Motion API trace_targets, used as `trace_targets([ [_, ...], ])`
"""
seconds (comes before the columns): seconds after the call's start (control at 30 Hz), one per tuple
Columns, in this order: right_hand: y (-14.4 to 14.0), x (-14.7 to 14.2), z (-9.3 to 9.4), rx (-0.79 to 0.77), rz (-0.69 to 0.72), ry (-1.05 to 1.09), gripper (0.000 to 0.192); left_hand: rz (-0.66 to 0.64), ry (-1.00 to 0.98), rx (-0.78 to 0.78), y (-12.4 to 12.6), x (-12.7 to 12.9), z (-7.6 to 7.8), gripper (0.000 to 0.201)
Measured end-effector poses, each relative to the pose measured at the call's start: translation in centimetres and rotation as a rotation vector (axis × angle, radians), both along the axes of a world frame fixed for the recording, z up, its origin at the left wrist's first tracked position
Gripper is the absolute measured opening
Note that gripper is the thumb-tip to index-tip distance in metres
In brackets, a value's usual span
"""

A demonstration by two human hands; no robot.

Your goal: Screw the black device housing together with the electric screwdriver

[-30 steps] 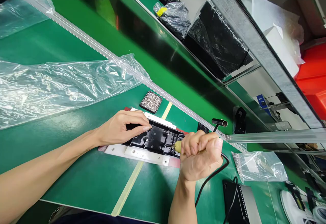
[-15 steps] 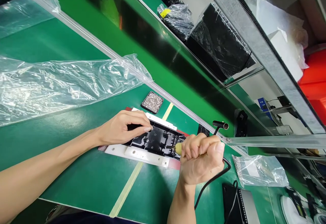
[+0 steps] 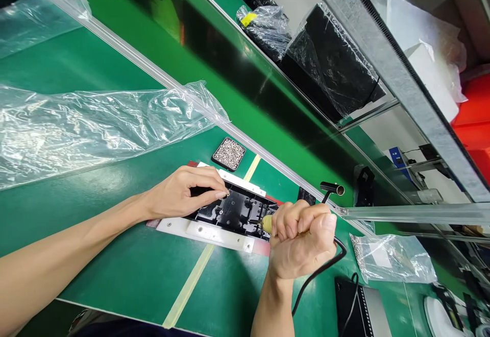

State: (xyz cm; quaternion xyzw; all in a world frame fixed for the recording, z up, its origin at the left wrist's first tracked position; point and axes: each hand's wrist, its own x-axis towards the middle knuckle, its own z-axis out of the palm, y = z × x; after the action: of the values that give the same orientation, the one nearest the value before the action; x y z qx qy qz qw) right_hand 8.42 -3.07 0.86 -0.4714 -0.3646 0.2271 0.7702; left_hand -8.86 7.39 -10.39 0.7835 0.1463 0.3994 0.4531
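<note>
A black plastic part with many small bosses lies between white fixture bars on the bench. Over its left portion rests my left hand, thumb and forefinger pinched on a small metal piece, which is mostly covered. My right hand is wrapped in a fist round a corded soldering iron; its yellowish front end shows, and the thin tip points left, down at the black part. Whether the tip touches is hard to tell. Just behind the fixture sits a black tray of small metal pieces.
A clear plastic sheet covers the bench at left. A metal rail runs diagonally behind the fixture. A tube-shaped holder, a black cord and a clear bag are at right. Above hangs a metal shelf beam.
Both hands, the soldering iron and the black part keep nearly the same places. Only a slight shift of the view shows at the right side.
</note>
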Motion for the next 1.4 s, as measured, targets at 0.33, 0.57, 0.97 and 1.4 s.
trace_targets([
  [0.33,-0.06,0.10,0.15,0.001,0.007,-0.007,0.054,0.006,0.008,-0.010,-0.12,-0.05,0.00,0.013],
  [0.57,-0.07,0.04,0.17,0.000,0.001,0.005,0.054,0.003,0.010,-0.014,-0.17,-0.03,0.14,0.013],
  [0.97,-0.15,0.12,0.02,0.001,0.000,0.025,0.052,0.005,0.006,0.003,-0.12,-0.01,0.19,0.013],
  [1.4,-0.09,0.25,-0.06,0.009,0.001,0.020,0.052,0.009,0.024,-0.003,-0.11,-0.06,0.18,0.014],
])
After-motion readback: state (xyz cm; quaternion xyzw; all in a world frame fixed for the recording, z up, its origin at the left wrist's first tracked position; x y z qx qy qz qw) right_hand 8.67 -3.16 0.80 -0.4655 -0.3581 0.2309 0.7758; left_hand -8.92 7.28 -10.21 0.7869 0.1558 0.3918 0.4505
